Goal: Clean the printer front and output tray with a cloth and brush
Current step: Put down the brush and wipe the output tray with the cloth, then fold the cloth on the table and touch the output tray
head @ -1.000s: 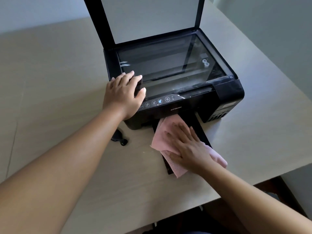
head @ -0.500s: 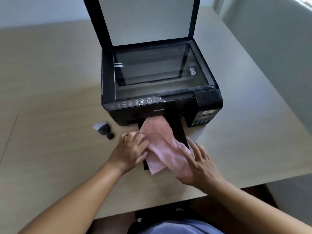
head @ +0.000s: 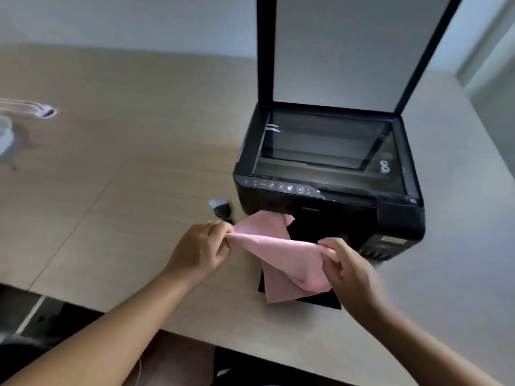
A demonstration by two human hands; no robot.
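Observation:
A black printer (head: 395, 218) stands on the beige table with its scanner lid (head: 348, 51) raised. Its black output tray (head: 317, 300) sticks out toward me. A pink cloth (head: 281, 254) hangs stretched between my hands above the tray. My left hand (head: 199, 252) pinches the cloth's left corner. My right hand (head: 348, 271) grips its right edge. A small black brush (head: 223, 208) with pale bristles lies on the table just left of the printer front, beyond my left hand.
The beige table (head: 125, 190) reaches far to the left, where blurred pale objects (head: 16, 126) lie near its left edge. The table's near edge runs under my forearms. A grey wall stands close on the right.
My left hand left the printer top and took the cloth's left corner. Both hands lifted the cloth off the tray and spread it. The view swung left.

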